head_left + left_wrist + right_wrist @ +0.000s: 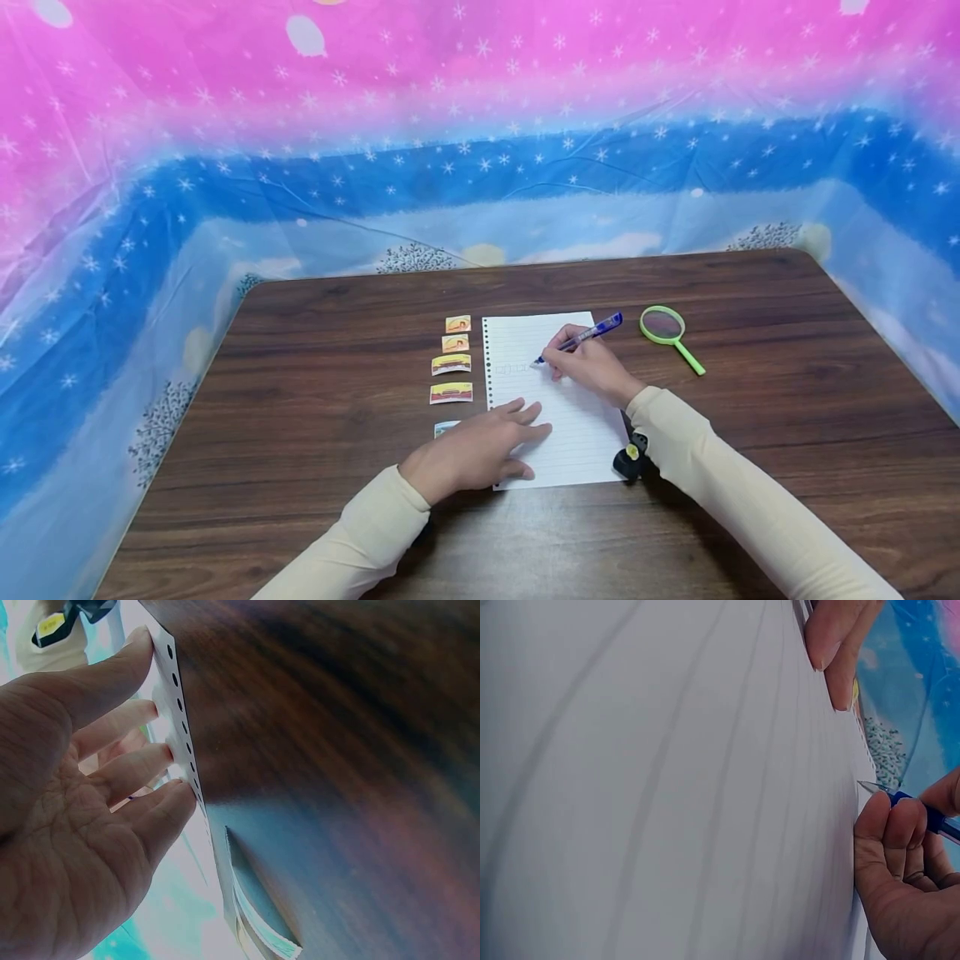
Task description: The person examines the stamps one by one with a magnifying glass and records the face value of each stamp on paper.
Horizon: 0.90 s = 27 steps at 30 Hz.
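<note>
A lined sheet of paper [570, 450] with punched holes down its left edge lies on the table. My right hand [588, 364] pinches a blue pen [592, 329], its tip on the sheet at the end of a short line of faint writing [512, 368]. In the right wrist view the pen [913, 806] sits between thumb and fingers, and the side of the hand [915, 915] rests on the paper. My left hand [480, 446] lies spread over the lower left of the sheet. Its fingertips [184, 791] touch the paper near the holes in the left wrist view.
Left of the sheet, several small stamps [451, 392] form a column, the lowest [445, 428] partly hidden by my left hand. A green magnifying glass [693, 360] lies to the right on the brown wooden table [315, 375]. A patterned cloth [450, 167] hangs behind.
</note>
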Each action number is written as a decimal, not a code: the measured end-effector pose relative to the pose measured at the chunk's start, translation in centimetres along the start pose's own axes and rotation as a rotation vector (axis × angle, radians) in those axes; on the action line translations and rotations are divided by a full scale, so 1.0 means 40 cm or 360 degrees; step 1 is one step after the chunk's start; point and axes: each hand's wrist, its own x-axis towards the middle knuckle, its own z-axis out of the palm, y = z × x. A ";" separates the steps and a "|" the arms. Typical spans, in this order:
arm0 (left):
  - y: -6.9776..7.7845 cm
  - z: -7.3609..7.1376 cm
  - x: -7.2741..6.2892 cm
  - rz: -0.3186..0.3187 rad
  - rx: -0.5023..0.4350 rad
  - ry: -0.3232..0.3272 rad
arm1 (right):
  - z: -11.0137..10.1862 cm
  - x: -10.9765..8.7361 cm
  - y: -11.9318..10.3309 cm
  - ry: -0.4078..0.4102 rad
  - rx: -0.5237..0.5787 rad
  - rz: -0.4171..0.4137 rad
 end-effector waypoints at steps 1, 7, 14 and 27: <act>0.001 -0.001 0.000 0.0000 0.0000 0.0001 | 0.000 0.000 0.000 0.0003 0.0005 0.0005; 0.002 -0.004 0.001 -0.0009 -0.0025 -0.0011 | -0.001 0.000 0.003 0.0015 0.0009 0.0035; 0.002 -0.003 0.002 -0.0014 -0.0023 -0.0024 | 0.000 0.002 0.009 -0.0006 0.0011 0.0024; 0.003 -0.005 0.000 -0.0002 -0.0016 -0.0016 | -0.001 0.001 0.011 -0.0055 0.0015 -0.0079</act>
